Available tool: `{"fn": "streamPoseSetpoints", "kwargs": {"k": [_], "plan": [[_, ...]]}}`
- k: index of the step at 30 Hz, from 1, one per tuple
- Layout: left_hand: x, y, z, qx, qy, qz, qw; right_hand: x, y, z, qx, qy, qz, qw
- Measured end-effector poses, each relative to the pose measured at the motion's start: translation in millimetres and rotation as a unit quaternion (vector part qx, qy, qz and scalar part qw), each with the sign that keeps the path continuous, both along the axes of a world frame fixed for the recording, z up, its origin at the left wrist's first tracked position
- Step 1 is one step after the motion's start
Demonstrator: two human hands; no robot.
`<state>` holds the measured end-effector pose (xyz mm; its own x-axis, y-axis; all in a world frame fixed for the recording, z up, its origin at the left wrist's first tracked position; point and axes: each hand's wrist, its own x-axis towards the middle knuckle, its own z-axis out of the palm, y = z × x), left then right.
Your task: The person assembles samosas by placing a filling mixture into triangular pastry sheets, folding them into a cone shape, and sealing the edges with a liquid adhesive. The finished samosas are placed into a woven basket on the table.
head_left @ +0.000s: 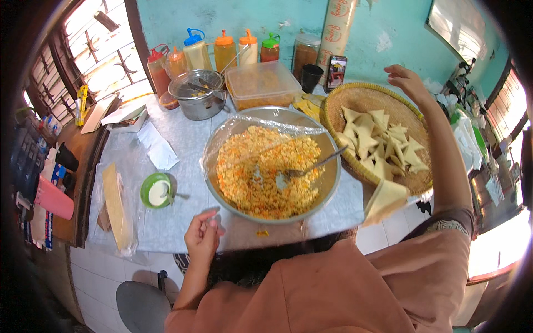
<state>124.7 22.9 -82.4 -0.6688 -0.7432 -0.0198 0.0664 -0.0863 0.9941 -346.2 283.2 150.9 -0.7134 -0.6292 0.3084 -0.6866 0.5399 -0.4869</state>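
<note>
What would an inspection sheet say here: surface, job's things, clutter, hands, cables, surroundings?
Surface: pale blue-white table covering; small orange-yellow scrap near the front edge.
Job's things: wide silver metal bowl of orange-yellow crumbly filling, partly under clear plastic film; long-handled metal utensil in it; round tan woven tray bearing pale pointed dough pieces; small round green bowl of white paste.
Clutter: crumpled white paper sheet, left of the silver bowl.
Hands: left hand seems empty, by the front edge; right hand raised, seems empty, near the tray's far side.
Cables: nothing seen.
Surroundings: turquoise wall, grey round-edged seat.
</note>
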Motion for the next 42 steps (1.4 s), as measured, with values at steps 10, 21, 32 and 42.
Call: {"fn": "streamPoseSetpoints", "kwargs": {"k": [10, 21, 32, 42], "plan": [[17.5, 3.3, -7.1, -0.006, -0.008, 0.057, 0.998, -147.4, -146.7, -67.3, -0.311, -0.104, -0.198, 0.924], [40.2, -1.1, -59.1, -0.215, -0.04, 0.102, 0.97, -179.8, -159.4, -130.8, -0.511, -0.171, -0.159, 0.827], [33.3, 4.3, -40.0, -0.206, -0.052, 0.093, 0.973, -182.7, -160.5, -137.9, -0.495, -0.194, -0.152, 0.833], [39.6, 3.8, -55.3, -0.148, -0.054, 0.117, 0.981, -191.5, -165.3, -144.6, -0.491, -0.193, -0.139, 0.838]]}}
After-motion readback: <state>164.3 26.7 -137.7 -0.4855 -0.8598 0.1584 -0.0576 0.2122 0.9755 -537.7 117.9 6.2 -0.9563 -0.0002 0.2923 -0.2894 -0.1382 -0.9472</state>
